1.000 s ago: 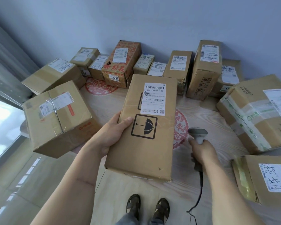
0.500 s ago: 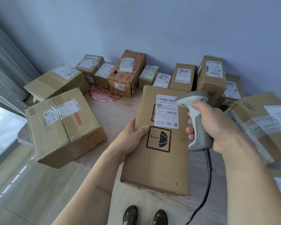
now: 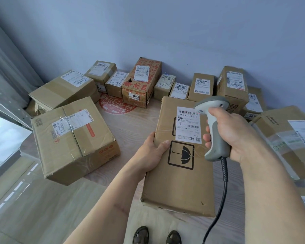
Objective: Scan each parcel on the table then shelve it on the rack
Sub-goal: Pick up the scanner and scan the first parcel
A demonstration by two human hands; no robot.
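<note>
My left hand (image 3: 151, 154) grips the left edge of a flat brown parcel (image 3: 180, 184), thumb on its top face, holding it above the table. The parcel bears a white barcode label (image 3: 188, 125) and a black umbrella mark. My right hand (image 3: 232, 133) grips a grey handheld scanner (image 3: 214, 120) by its handle. The scanner's head points left over the label's upper right corner. Its black cable (image 3: 223, 187) hangs down past the parcel's right side.
Several cardboard parcels ring the wooden table (image 3: 130, 122): a large box (image 3: 72, 140) at left, a red-printed box (image 3: 141, 81) at the back, a taped box (image 3: 287, 140) at right. Grey wall behind, window at left, tiled floor and my sandalled feet below.
My right hand lifted the scanner from the table up to the parcel's label. The parcel stays in my left hand, now slightly higher in view.
</note>
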